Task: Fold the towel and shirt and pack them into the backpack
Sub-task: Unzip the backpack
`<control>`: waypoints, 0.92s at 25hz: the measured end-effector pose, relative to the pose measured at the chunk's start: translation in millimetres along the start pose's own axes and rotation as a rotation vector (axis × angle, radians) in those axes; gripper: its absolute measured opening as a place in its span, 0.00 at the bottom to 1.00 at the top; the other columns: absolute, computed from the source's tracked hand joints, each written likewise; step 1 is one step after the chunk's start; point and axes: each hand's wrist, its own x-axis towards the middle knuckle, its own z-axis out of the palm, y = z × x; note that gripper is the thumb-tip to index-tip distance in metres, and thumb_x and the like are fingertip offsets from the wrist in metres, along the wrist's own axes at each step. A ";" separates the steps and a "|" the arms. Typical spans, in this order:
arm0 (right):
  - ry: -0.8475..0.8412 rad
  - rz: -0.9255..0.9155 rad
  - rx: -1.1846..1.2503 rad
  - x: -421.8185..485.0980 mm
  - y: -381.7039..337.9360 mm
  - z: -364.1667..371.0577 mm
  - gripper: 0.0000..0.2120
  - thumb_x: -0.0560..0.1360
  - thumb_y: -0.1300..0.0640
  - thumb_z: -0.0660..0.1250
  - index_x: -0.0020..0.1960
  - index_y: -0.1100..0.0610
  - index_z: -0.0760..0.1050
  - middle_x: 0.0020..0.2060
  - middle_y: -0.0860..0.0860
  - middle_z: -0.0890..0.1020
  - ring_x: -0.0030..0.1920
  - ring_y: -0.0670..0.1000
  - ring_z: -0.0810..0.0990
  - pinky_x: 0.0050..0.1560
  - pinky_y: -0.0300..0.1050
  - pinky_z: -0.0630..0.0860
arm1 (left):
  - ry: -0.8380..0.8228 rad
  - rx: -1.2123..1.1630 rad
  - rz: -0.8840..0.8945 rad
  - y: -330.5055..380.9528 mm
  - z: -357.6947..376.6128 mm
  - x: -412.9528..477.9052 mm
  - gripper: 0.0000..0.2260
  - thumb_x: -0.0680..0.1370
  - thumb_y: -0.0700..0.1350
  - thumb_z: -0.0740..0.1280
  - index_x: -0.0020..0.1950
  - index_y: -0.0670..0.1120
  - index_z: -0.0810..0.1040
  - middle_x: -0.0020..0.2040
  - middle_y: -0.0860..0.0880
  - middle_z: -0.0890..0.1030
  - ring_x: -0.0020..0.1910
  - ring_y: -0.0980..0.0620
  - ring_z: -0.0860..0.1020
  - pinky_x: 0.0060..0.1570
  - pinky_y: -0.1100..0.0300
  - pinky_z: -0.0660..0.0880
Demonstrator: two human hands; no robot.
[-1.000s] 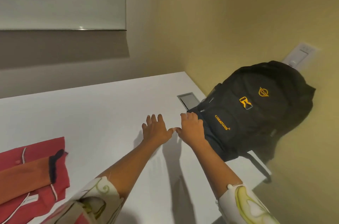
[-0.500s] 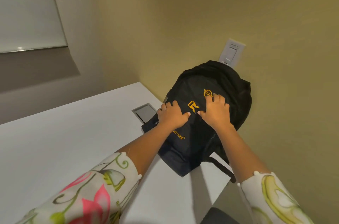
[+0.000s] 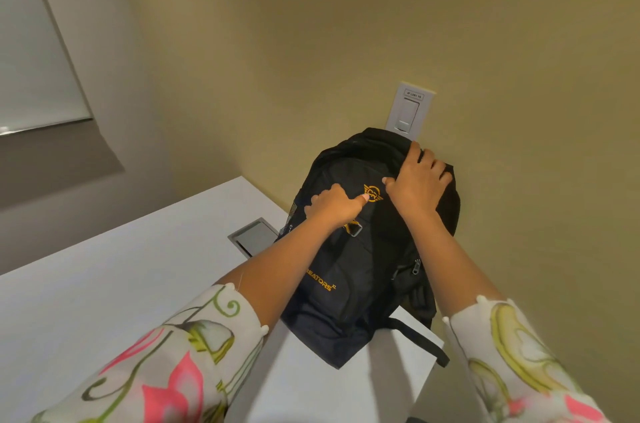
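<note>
Both left hand (image 3: 334,206) and right hand (image 3: 417,183) clutch the backpack (image 3: 363,270) with curled fingers (image 3: 414,150).

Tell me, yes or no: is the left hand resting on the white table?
No, the left hand lies on the front of the backpack, one fingertip by its yellow emblem, off the table.

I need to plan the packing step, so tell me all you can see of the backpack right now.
The backpack is black fabric with yellow-orange logos and partly hidden "REATORS" lettering. It stands tilted on the corner of the white table, top toward the olive wall below a switch plate. A side zipper pull shows, and a strap hangs over the table edge. No opening is visible. The left hand rests on the front with curled fingers; the right hand grips the top.
</note>
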 end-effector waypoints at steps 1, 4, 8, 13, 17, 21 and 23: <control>-0.018 0.028 -0.008 2.7 -1.4 -1.4 0.39 0.71 0.45 0.72 0.74 0.55 0.58 0.66 0.62 0.72 0.66 0.65 0.67 0.62 0.58 0.65 | -0.014 -0.064 -0.020 0.4 -0.7 3.7 0.35 0.77 0.67 0.58 0.75 0.45 0.62 0.73 0.43 0.68 0.72 0.40 0.65 0.69 0.42 0.65; -0.107 0.068 0.012 10.4 1.6 -8.9 0.26 0.73 0.46 0.69 0.66 0.56 0.69 0.59 0.61 0.79 0.64 0.64 0.69 0.61 0.55 0.64 | -0.059 -0.282 -0.063 1.8 -4.8 8.0 0.35 0.76 0.67 0.61 0.74 0.43 0.66 0.71 0.43 0.70 0.70 0.41 0.69 0.67 0.45 0.67; -0.213 0.016 0.055 17.4 5.2 -27.4 0.20 0.70 0.42 0.71 0.56 0.54 0.77 0.53 0.56 0.81 0.59 0.61 0.76 0.58 0.52 0.64 | -0.158 -0.570 -0.103 9.7 -11.0 1.5 0.47 0.63 0.75 0.65 0.70 0.43 0.71 0.67 0.44 0.76 0.64 0.43 0.75 0.63 0.47 0.73; -0.383 -0.031 0.204 5.1 -6.9 -67.6 0.21 0.66 0.40 0.74 0.44 0.57 0.75 0.41 0.54 0.79 0.48 0.59 0.80 0.48 0.49 0.71 | -0.157 -0.866 -0.169 25.9 -24.8 0.4 0.54 0.50 0.77 0.71 0.67 0.44 0.75 0.58 0.45 0.82 0.53 0.44 0.82 0.55 0.48 0.79; -0.523 -0.015 0.446 -20.2 -27.7 -98.2 0.19 0.64 0.47 0.78 0.40 0.59 0.73 0.37 0.54 0.77 0.40 0.55 0.77 0.37 0.45 0.70 | -0.148 -0.995 -0.138 42.9 -57.9 -26.1 0.27 0.64 0.61 0.76 0.51 0.41 0.80 0.43 0.45 0.83 0.40 0.48 0.82 0.37 0.58 0.80; -0.643 -0.002 0.604 -54.6 -55.4 -123.3 0.15 0.70 0.56 0.74 0.34 0.57 0.69 0.31 0.53 0.73 0.30 0.49 0.71 0.21 0.34 0.64 | -0.014 -0.793 -0.153 41.3 -80.2 -45.9 0.07 0.70 0.42 0.71 0.34 0.43 0.76 0.32 0.47 0.77 0.30 0.49 0.75 0.29 0.63 0.71; -0.737 0.038 0.692 -71.8 -66.1 -131.6 0.13 0.73 0.57 0.73 0.37 0.58 0.70 0.30 0.53 0.74 0.30 0.49 0.73 0.20 0.30 0.65 | 0.022 -0.679 -0.145 30.1 -88.2 -52.1 0.03 0.68 0.37 0.69 0.35 0.42 0.76 0.31 0.45 0.75 0.31 0.48 0.75 0.31 0.60 0.71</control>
